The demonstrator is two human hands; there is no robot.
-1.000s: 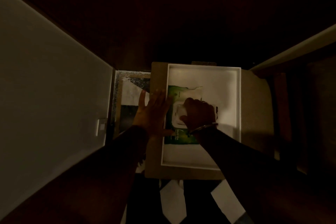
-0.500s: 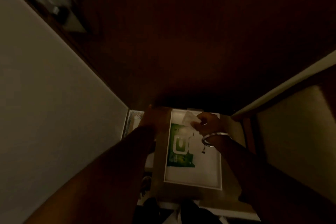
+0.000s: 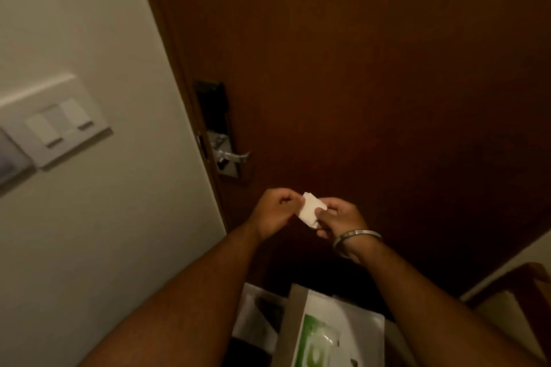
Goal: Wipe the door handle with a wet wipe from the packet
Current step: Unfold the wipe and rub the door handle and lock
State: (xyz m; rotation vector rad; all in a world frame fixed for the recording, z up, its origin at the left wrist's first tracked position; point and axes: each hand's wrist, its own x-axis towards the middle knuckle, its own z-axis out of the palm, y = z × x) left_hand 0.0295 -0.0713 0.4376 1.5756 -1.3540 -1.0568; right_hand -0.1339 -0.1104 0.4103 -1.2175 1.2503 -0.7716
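Note:
A folded white wet wipe (image 3: 310,209) is held up between both hands in front of the brown door (image 3: 372,68). My left hand (image 3: 275,210) pinches its left edge and my right hand (image 3: 340,219), with a metal bangle at the wrist, pinches its right edge. The silver door handle (image 3: 234,156) sits on a lock plate above and to the left of the hands, apart from the wipe. The green wipe packet (image 3: 317,343) lies in a white tray (image 3: 366,334) at the bottom, below my forearms.
A cream wall (image 3: 89,217) on the left carries a white switch panel (image 3: 62,125). The tray rests on a brown surface (image 3: 290,319) near the door. A dark wooden piece of furniture (image 3: 515,286) stands at the lower right.
The view has swung up from the tray to the door. My right hand has lifted the wipe away from the packet, and my left hand has left the tray and taken hold of the wipe too.

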